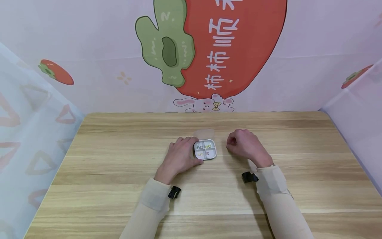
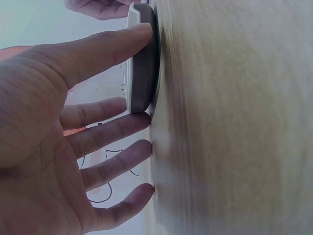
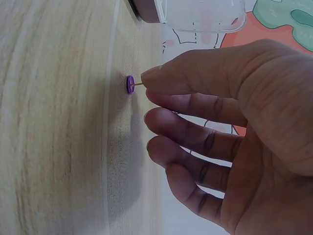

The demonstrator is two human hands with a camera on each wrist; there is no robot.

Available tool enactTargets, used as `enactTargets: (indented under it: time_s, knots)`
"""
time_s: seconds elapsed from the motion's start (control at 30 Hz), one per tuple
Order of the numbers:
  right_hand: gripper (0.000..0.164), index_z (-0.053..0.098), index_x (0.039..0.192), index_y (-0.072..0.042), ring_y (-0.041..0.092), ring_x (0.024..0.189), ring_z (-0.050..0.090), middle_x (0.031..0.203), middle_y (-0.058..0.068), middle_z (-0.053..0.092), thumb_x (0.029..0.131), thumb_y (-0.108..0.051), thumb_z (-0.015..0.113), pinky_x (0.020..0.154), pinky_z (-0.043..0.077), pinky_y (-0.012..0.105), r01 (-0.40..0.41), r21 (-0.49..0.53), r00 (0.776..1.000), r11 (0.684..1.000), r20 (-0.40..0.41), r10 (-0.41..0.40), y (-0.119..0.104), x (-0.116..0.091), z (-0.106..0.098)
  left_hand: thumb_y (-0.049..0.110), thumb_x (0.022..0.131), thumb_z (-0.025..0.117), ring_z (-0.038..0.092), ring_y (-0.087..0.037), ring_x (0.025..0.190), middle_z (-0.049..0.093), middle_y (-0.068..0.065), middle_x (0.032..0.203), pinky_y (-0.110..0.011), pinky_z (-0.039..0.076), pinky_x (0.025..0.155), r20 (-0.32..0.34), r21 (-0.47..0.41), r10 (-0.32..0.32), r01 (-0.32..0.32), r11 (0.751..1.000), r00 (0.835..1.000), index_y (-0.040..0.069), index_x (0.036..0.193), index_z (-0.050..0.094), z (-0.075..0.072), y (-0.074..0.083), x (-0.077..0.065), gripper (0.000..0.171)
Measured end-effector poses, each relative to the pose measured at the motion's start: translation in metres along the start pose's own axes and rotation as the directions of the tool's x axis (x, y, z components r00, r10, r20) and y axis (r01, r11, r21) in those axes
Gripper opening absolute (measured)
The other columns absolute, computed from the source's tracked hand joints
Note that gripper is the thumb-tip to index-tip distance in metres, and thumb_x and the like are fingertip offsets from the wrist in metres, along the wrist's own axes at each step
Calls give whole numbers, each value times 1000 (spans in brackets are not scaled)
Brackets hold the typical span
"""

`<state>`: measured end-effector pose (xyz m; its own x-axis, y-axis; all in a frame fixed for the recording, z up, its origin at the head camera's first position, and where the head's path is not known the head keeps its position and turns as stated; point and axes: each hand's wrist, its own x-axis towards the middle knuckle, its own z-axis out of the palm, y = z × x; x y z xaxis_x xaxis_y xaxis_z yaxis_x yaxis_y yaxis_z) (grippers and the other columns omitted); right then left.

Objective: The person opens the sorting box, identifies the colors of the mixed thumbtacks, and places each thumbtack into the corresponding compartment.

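My left hand (image 1: 181,156) holds a small four-compartment box (image 1: 212,154) by its left side, thumb at the near edge and fingers at the far one. In the left wrist view the box's dark base (image 2: 142,73) stands on the table under a pale rim. Small earrings (image 1: 200,147) lie in its compartments: pairs in three, a single one at lower right. To the right of the box, my right hand (image 1: 246,146) pinches the thin metal post of a purple round stud earring (image 3: 130,84) between thumb and index finger, its disc close over the table.
The box's clear lid (image 1: 204,133) is raised and folded back on the far side. Wood-grain tabletop (image 1: 113,186) surrounds the box. A printed cloth (image 1: 101,83) hangs behind the table, with more cloth along both sides.
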<state>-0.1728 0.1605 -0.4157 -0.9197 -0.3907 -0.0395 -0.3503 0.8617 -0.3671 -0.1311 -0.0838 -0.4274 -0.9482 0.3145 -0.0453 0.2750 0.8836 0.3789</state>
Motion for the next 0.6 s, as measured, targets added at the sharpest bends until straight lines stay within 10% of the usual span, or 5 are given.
enactTargets:
  time_s: [0.6]
  knots:
    - [8, 63, 71, -21, 15, 66, 47, 67, -6, 53, 75, -13, 63, 60, 38, 31, -12, 0, 998, 1000, 54, 12, 1, 2, 1, 50, 67, 75, 45, -21, 109, 52, 2, 126, -42, 34, 83, 8, 0, -12, 12, 1000, 1000, 19, 129, 49, -1, 1, 0, 74]
